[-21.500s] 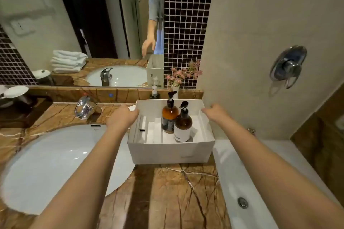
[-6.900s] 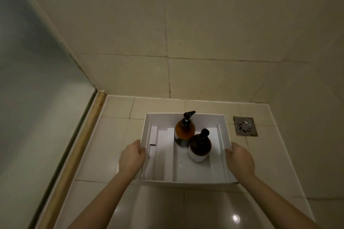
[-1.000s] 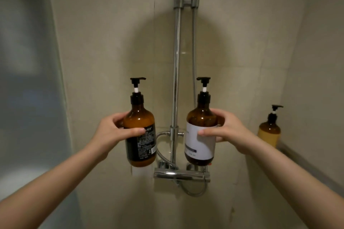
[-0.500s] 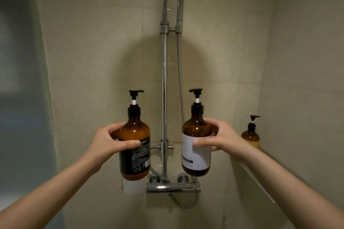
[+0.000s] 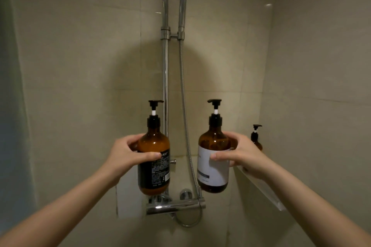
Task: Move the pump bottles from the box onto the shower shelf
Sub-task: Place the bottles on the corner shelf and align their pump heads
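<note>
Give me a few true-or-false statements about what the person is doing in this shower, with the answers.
1. The left hand grips a bottle with a white label. False: it grips the black-label bottle; the white-label bottle is in the right hand.
2. Both held bottles are upright. True.
3. Both held bottles already stand on the shelf. False: both are held in the air.
4. A third bottle shows behind the right hand. True.

I see the left bottle (image 5: 153, 163) before the pipe (image 5: 165, 66), the right bottle (image 5: 213, 163) right of it. A third bottle (image 5: 256, 139) stands on the shelf (image 5: 265, 192).
</note>
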Action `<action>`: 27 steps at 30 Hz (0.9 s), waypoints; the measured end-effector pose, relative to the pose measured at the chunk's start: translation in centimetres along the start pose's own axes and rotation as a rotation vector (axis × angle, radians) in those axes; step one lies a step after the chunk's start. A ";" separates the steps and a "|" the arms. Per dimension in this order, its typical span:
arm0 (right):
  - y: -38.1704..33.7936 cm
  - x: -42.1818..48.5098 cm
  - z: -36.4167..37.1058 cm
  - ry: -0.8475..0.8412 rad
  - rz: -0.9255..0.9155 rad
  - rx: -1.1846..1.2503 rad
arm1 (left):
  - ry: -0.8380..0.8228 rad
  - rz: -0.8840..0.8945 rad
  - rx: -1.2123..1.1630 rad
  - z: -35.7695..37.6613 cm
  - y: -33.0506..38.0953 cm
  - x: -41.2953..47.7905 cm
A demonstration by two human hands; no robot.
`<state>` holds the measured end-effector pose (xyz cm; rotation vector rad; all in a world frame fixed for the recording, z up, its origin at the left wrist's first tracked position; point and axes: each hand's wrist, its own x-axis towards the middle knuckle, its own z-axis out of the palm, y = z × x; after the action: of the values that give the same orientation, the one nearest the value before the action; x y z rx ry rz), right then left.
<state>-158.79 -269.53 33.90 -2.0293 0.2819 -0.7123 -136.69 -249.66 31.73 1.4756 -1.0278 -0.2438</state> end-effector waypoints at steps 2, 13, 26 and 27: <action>0.3 -0.5 -0.3 0.016 0.015 -0.026 | -0.022 0.008 -0.013 0.8 -0.1 0.4; 2.3 -1.5 -6.4 0.237 0.117 -0.085 | -0.159 0.021 -0.119 10.1 0.3 5.8; 7.1 -2.8 -17.1 0.553 0.211 -0.267 | -0.324 0.079 -0.147 27.0 0.8 14.7; 7.6 -3.0 -17.6 0.571 0.219 -0.286 | -0.334 0.083 -0.146 28.3 0.6 15.2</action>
<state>-170.93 -284.70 33.35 -1.9735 0.9675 -1.1521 -147.49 -279.89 32.33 1.2813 -1.3065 -0.5075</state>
